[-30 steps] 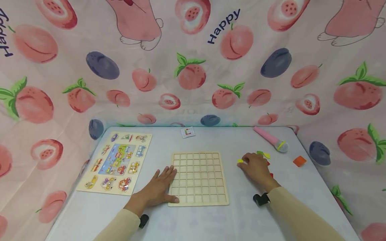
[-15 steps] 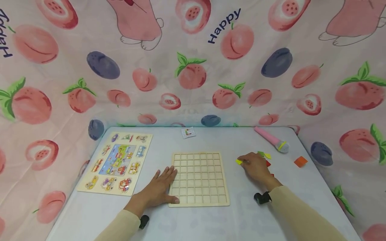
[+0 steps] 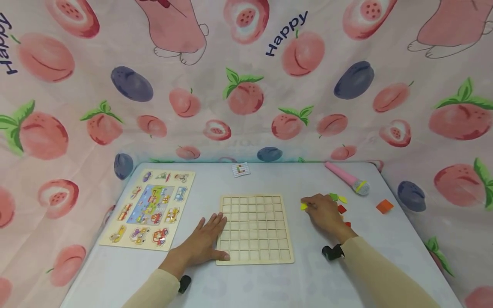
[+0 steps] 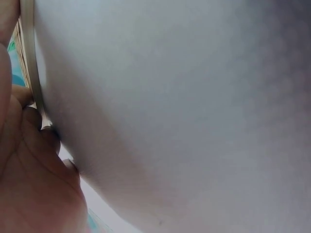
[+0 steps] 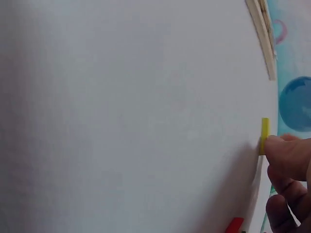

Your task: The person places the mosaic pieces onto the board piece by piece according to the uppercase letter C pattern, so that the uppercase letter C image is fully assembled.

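A bare wooden grid board [image 3: 254, 229] lies flat in the middle of the white table. My left hand [image 3: 209, 237] rests flat against its left edge, fingers straight, with the thumb on the near left corner; the left wrist view shows the palm [image 4: 29, 184] beside the board's rim [image 4: 29, 58]. Right of the board, my right hand [image 3: 313, 207] pinches a small yellow piece [image 3: 304, 206] at its fingertips. In the right wrist view the yellow piece [image 5: 265, 133] stands on edge against a fingertip [image 5: 286, 150].
Loose green and yellow pieces [image 3: 338, 198] and red pieces [image 3: 342, 209] lie behind my right hand, an orange square [image 3: 384, 206] farther right. A pink toy microphone [image 3: 346, 177] lies at the back right. A vehicle puzzle board [image 3: 148, 207] sits at the left, a small card [image 3: 240, 169] at the back.
My right hand has edged slightly left with the yellow piece at its fingertips. The left hand and the grid board have stayed put.
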`<state>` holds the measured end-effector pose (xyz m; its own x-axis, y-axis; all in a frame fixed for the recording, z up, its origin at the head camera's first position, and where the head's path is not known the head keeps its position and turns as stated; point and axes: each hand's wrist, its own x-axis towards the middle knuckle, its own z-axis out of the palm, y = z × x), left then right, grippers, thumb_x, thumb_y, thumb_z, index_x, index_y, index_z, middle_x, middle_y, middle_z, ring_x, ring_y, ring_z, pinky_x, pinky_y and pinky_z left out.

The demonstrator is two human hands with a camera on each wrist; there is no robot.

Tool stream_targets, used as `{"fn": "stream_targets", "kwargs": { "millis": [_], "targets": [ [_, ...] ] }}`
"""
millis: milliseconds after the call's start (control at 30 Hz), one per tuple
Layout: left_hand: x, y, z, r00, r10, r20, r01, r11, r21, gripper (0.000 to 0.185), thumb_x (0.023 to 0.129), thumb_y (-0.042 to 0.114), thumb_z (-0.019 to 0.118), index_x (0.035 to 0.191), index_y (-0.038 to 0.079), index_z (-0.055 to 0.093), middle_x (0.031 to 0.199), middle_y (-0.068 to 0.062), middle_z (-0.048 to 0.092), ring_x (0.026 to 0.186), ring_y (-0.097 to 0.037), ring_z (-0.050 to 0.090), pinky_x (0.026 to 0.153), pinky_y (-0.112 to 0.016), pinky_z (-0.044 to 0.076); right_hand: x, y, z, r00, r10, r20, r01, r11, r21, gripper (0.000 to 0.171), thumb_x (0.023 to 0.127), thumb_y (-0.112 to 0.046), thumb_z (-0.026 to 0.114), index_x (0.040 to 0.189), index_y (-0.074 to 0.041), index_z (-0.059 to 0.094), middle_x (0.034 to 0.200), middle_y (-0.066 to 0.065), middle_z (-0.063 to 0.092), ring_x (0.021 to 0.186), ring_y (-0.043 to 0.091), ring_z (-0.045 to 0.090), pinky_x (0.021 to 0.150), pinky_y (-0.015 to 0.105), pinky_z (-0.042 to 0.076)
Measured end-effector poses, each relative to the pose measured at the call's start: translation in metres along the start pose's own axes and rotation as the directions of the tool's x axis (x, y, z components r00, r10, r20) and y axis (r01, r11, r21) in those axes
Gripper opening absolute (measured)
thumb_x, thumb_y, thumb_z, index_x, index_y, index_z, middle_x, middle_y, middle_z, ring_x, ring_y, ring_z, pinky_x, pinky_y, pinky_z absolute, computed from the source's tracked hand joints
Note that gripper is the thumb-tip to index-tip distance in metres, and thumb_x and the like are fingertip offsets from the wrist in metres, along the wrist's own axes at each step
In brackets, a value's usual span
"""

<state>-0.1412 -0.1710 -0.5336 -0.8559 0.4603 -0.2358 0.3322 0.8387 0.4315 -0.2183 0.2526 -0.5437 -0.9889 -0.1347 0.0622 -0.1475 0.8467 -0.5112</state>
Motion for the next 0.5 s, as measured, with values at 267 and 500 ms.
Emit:
{"fn": "stream_targets", "kwargs": {
  "millis": [267,500],
  "targets": [
    [-0.0005,-0.0017,-0.0012,1.0,-0.005,-0.003,0.004,1.0,-0.027,0.118,0.082,0.065,0.08,0.169,0.011,0.023,0.178,-0.008,0.012,0.166,-0.029,0.008,0.135,-0.056,0.002,0.0037,0.0025,-0.003,0.998,0.039,0.05,-0.041,0.999,0.036,0.036,0.096,-0.01,0.071,0.132,-0.007,0.073,0.131,0.019,0.07,0.123,0.042,0.058,0.106,0.063,0.044],
    [-0.001,-0.0023,-0.0016,1.0,0.014,-0.005,-0.014,1.0,-0.024,0.117,0.083,0.068,0.077,0.169,0.011,0.023,0.178,-0.009,0.012,0.166,-0.029,0.009,0.135,-0.056,0.003,0.0051,0.0025,-0.0035,0.998,0.025,0.056,-0.027,0.999,0.043,0.032,0.096,-0.01,0.073,0.127,-0.008,0.077,0.127,0.016,0.073,0.116,0.038,0.06,0.1,0.057,0.05]
  ]
}}
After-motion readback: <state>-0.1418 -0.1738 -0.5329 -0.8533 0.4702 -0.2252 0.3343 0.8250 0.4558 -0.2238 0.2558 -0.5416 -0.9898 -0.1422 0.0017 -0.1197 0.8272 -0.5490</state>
